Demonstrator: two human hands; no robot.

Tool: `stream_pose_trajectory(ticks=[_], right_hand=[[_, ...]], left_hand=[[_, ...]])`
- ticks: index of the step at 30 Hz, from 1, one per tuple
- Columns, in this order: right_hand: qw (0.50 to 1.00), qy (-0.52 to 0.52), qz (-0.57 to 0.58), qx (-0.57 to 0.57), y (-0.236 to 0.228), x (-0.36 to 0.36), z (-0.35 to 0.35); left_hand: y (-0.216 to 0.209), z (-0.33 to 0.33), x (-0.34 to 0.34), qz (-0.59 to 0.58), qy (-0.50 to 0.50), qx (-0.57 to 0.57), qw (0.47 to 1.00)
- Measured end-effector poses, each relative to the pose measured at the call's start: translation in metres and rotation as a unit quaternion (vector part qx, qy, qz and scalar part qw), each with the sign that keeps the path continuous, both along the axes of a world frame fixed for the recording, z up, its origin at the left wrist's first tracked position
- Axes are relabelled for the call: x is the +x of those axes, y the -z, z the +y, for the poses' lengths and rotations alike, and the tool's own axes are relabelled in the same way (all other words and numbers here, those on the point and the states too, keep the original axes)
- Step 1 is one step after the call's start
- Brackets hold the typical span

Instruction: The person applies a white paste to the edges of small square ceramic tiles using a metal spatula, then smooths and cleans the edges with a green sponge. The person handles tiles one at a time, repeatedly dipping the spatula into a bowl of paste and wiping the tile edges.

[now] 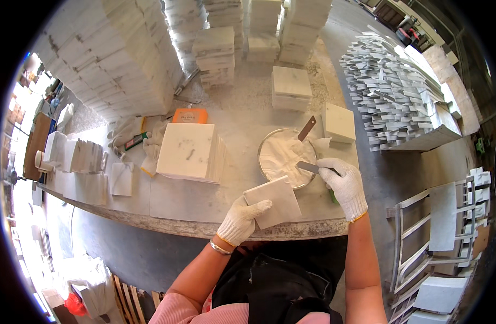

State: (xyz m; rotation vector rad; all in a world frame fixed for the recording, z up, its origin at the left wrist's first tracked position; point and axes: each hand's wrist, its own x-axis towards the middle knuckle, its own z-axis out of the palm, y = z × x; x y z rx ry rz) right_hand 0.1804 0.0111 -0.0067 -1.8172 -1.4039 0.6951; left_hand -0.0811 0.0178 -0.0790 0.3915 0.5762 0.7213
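In a white knit glove, my left hand (240, 220) grips a square white stone tile (275, 202) by its left edge, thumb on top, tilted over the table's front edge. My right hand (342, 186), gloved too, is closed round a putty knife (307, 167). The knife's flat metal blade reaches over a round bowl of white paste (280, 156). A second flat scraper (307, 128) with a brown, rusty-looking blade rests at the bowl's far rim. Left of the bowl stands a neat stack of square white tiles (187, 148).
An orange box (190, 115) sits behind the tile stack. Tall tile stacks (113, 59) rise along the back and left. A smaller stack (291, 86) and a white block (339, 123) stand beyond the bowl. Stone strips (388, 92) are piled at right, above a metal rack (421, 227).
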Motion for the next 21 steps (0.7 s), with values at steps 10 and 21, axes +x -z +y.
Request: stream_pose_trajectory(ticks=[10,21], right_hand=[[0.978,0.032,0.173,-0.111,-0.006,-0.014,0.002],[0.973,0.037,0.207,-0.091,-0.027,-0.021,-0.010]], left_hand=[[0.000,-0.001,-0.001,0.016,-0.011,-0.007,1.000],[0.001,-0.001,0.002,0.013,-0.020,-0.005,1.000]])
